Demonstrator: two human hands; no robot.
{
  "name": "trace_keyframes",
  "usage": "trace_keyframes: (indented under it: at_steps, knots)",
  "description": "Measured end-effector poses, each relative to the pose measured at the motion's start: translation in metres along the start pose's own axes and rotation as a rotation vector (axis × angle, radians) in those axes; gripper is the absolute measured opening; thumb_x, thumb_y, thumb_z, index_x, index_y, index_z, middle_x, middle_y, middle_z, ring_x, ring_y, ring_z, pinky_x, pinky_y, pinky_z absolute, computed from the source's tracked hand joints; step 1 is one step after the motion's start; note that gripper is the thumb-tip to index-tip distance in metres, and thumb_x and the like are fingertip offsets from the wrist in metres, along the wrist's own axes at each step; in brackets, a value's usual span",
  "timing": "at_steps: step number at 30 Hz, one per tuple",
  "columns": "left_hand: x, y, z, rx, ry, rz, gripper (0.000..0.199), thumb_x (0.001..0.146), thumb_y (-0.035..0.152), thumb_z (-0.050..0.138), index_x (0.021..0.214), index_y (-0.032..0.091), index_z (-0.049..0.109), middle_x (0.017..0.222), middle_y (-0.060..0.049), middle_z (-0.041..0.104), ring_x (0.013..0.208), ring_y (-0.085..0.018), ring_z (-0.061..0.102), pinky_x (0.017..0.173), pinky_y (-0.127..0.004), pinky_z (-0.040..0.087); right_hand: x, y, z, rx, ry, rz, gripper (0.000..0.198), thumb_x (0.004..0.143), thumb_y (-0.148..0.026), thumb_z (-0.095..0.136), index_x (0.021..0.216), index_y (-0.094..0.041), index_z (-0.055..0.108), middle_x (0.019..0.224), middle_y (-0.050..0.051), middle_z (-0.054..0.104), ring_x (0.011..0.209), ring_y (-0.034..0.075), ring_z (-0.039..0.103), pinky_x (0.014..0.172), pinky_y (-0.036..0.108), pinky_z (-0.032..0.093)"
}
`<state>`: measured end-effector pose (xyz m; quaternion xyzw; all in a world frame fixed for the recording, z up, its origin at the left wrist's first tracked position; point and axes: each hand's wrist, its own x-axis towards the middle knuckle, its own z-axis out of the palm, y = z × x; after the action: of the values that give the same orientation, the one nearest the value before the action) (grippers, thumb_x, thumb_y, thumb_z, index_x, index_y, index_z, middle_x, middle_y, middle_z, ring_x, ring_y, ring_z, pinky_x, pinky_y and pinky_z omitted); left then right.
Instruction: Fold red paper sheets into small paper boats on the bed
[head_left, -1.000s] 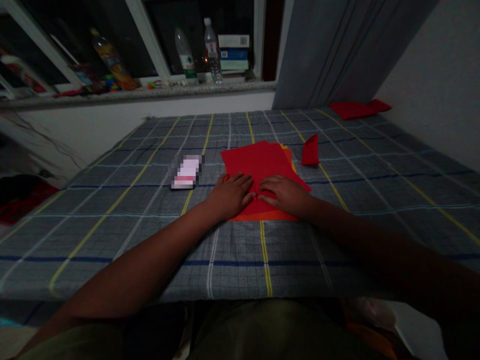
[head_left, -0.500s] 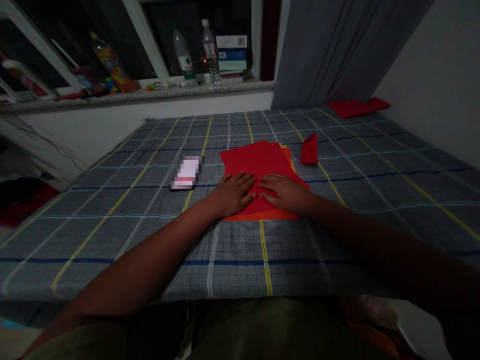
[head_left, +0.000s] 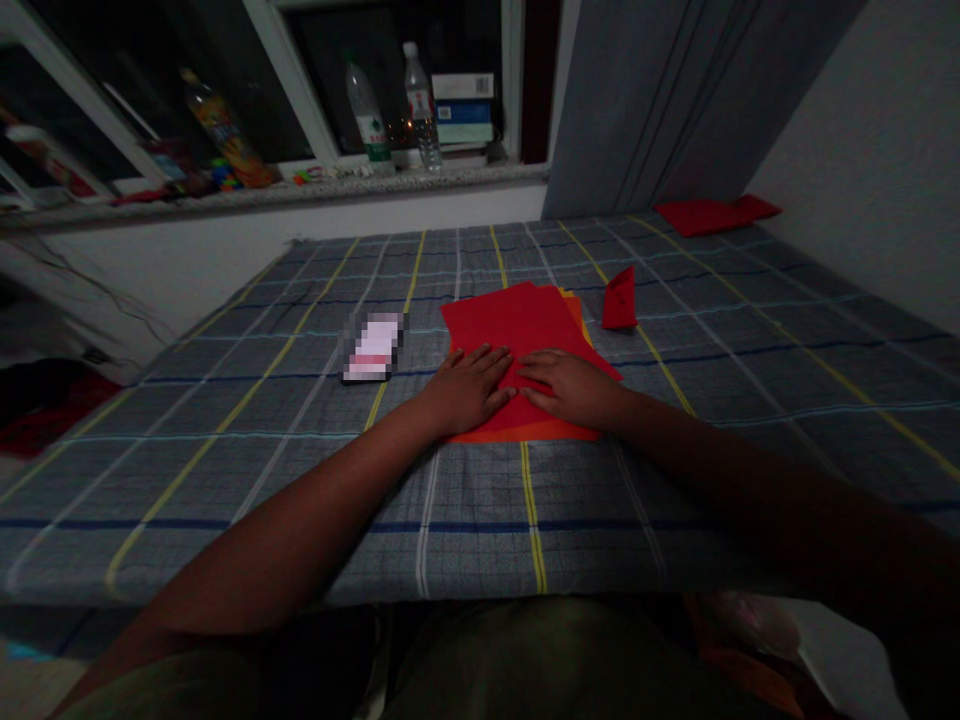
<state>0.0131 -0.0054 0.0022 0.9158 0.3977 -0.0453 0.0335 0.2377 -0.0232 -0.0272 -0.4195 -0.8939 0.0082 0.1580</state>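
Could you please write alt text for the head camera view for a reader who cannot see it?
A person's left hand and right hand press flat, side by side, on a stack of red paper lying on a grey checked cloth. A small folded red piece sits just beyond the stack, and bottles stand on the windowsill behind.

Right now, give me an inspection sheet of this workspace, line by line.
Surface: checked grey bedsheet, flat.
Job's things: red paper stack, orange sheets beneath.
Clutter: folded red paper piece beside the stack; blurred card to its left; red cloth in the far corner.
Hands: left hand and right hand pressed flat on the stack, fingertips nearly meeting.
Cables: thin wires down the left wall.
Surroundings: bottles and books on the windowsill; grey curtain.
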Motion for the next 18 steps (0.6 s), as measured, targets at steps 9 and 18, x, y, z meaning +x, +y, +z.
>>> trace_keyframes:
  at_steps: [9, 18]
  knots:
    - [0.0007, -0.0031, 0.001, -0.017, -0.001, 0.013, 0.077, 0.106, 0.06, 0.03, 0.167, 0.014, 0.024, 0.174, -0.012, 0.023, 0.16, -0.034, 0.025, 0.129, -0.057, 0.018, -0.001, -0.001, -0.0005, 0.039, 0.008, 0.022, 0.043, 0.1, -0.031, 0.055, 0.135, -0.01, 0.068, 0.14, 0.019, 0.068, 0.132, 0.032, 0.061, 0.117, 0.05, 0.044]
    - [-0.0003, 0.0015, -0.004, 0.01, -0.005, 0.006, 0.078, 0.103, 0.061, 0.033, 0.165, 0.013, 0.03, 0.172, -0.012, 0.027, 0.158, -0.035, 0.03, 0.128, -0.059, 0.019, -0.0016, -0.0021, -0.0021, 0.031, -0.021, 0.026, 0.046, 0.1, -0.032, 0.054, 0.139, -0.011, 0.066, 0.145, 0.018, 0.065, 0.136, 0.031, 0.058, 0.119, 0.047, 0.042]
